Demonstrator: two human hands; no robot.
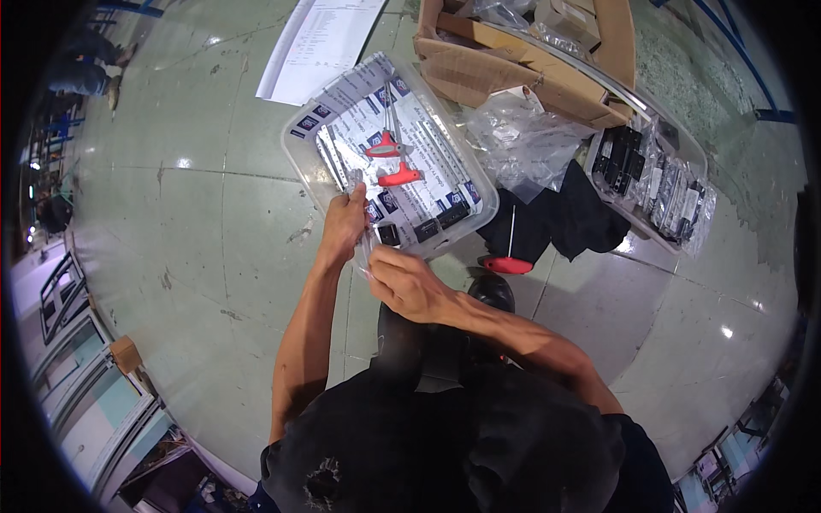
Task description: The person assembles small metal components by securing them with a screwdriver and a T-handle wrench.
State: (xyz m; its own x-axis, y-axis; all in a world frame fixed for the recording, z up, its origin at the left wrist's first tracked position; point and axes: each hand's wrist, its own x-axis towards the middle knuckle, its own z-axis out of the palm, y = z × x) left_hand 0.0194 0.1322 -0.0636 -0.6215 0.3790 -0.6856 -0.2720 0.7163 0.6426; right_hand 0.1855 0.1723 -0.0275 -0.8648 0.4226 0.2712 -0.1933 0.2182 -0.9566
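Observation:
Both my hands are over the near left edge of a clear plastic tub (483, 184) on the floor. My left hand (344, 224) is closed, pinching what looks like a clear plastic bag (363, 250). Close by, my right hand (412, 284) is closed on the same thin plastic, its fingertips partly hidden. A small black part (387, 232) shows just beyond my right hand; I cannot tell whether the bag encloses it. Inside the tub lie two red T-handle hex keys (398, 175), metal strips (438, 147) and black pieces (443, 222) on printed sheeting.
Printed paper (321, 51) lies beyond the tub. At the far right stand a cardboard box (513, 73) and crumpled clear plastic (530, 141). A second bin (671, 244) holds bagged black parts. Black cloth (590, 214) and another red-handled key (509, 265) lie to the right.

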